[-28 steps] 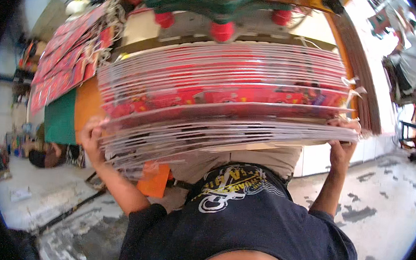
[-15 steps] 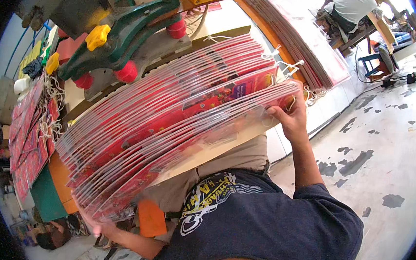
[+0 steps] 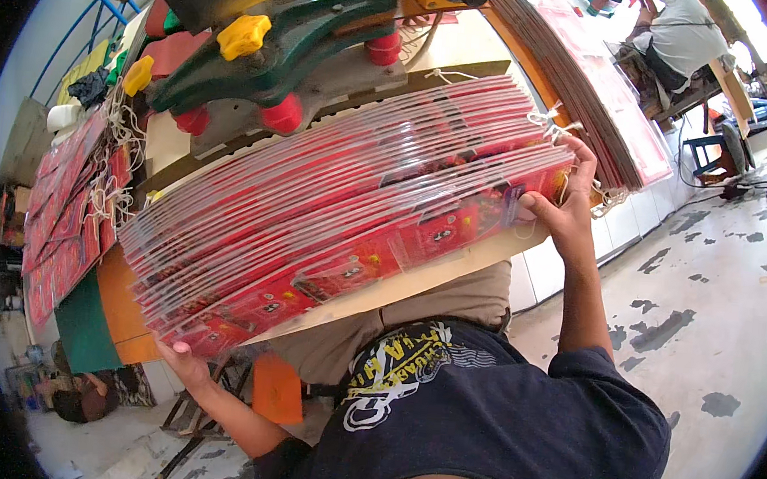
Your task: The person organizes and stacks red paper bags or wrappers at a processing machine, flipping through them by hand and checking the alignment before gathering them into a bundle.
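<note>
A long row of red printed sheets (image 3: 372,270) in clear plastic stands fanned on edge across the pale work surface (image 3: 417,271). White cords (image 3: 551,118) stick out at the row's right end. My right hand (image 3: 569,207) is closed round that end, thumb on the front face and fingers over the upper edge. At the near left corner my left hand (image 3: 186,366) holds the row from below, its thumb showing and the other fingers mostly hidden. The nearest sheet turns its red printed face toward me.
Behind the row stands a green machine clamp (image 3: 300,39) with yellow knobs (image 3: 244,38) and red feet (image 3: 281,114). More red corded packs (image 3: 66,214) hang at left. A tall sheet stack (image 3: 592,103) lies at far right, near another person (image 3: 688,38). An orange stool (image 3: 278,391) is below.
The near group of sheets has moved closer to the rest, narrowing the gap, and its front red face now shows more fully. My left hand has risen along with the left corner.
</note>
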The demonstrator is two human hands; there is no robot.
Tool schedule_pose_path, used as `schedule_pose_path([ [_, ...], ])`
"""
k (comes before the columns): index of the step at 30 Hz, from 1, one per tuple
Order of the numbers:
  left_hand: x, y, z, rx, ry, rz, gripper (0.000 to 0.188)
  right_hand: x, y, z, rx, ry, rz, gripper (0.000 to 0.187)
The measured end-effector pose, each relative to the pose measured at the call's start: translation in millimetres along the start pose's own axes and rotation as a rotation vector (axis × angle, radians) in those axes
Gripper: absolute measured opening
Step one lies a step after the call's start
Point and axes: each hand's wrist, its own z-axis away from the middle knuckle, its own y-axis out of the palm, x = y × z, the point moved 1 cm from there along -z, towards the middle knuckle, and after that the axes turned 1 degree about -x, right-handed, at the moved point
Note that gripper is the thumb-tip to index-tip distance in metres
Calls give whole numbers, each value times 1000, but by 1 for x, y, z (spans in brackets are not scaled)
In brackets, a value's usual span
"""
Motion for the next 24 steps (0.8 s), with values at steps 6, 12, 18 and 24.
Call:
schedule_pose_path([
  [6, -3, 3, -10, -12, -5, -12, 128, 18, -11, -19, 225, 267, 126, 105],
  [12, -15, 20, -11, 2, -7, 7, 131, 25, -21, -28, 301, -66, 691, 106],
  [18, -20, 28, -16, 20, -57, 74, 132, -2, -16, -32, 310, 99, 4, 120],
  [24, 15, -29, -21, 25, -74, 123, 118, 9, -12, -31, 378, 285, -91, 119],
])
